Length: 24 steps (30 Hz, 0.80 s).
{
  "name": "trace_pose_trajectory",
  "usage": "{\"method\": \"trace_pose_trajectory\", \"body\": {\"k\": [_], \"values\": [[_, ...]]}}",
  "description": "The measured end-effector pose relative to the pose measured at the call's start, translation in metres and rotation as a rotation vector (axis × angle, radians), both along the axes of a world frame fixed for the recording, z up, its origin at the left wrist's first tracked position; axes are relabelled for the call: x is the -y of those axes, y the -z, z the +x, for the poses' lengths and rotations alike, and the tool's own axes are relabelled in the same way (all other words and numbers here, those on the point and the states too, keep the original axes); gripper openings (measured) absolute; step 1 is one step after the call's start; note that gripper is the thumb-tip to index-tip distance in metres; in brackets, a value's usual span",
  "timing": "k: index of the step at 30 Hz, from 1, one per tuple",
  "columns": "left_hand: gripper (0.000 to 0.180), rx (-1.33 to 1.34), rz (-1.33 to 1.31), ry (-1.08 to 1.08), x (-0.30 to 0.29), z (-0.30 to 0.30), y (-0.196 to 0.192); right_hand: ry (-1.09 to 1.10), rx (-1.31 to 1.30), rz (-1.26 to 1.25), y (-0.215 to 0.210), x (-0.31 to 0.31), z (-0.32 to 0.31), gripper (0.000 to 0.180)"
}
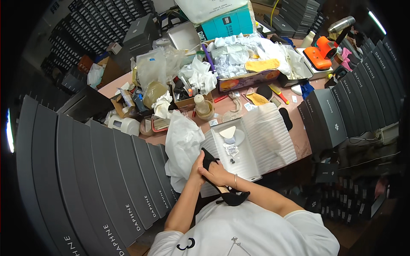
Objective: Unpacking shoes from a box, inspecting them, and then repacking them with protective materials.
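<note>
Close to my body I hold a black high-heeled shoe (236, 199) with both hands. My left hand (197, 169) is closed around its upper-left end, and my right hand (217, 173), with a bangle at the wrist, grips it from the other side. The shoe lies slanted, with a light insole showing below my right hand. Just beyond my hands sits an open white shoebox (246, 164) holding small packets and pale rounded pieces. Beside it on the left is crumpled white tissue paper (183, 138); on its right spreads a ribbed white foam sheet (273, 138).
Grey shoeboxes (102, 170) line the left side, and more grey shoeboxes (337, 115) stand on the right. At the back are a carton of crumpled paper (239, 84), an orange tool (319, 53) and plastic bags (151, 66). A cup (205, 112) stands mid-table.
</note>
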State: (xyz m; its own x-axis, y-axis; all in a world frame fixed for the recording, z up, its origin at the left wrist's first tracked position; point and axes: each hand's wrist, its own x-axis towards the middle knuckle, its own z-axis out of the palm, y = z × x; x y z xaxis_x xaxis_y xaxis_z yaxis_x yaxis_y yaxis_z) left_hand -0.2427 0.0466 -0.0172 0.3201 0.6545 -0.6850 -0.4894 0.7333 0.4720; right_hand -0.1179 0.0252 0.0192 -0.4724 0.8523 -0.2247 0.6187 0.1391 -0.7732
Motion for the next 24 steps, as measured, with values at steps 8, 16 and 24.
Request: {"method": "trace_pose_trajectory", "body": {"k": [8,16,24], "values": [[0.038,-0.167,0.245,-0.051,0.004,0.000,-0.025,-0.110,-0.186,-0.080,-0.004,0.006,0.014,0.064],[0.038,-0.039,0.084,-0.138,0.002,0.015,-0.016,-0.243,0.014,0.026,-0.031,-0.002,0.024,0.067],[0.037,-0.033,0.233,0.016,-0.002,-0.003,-0.023,-0.068,-0.605,-0.351,-0.027,0.040,0.056,0.059]]}}
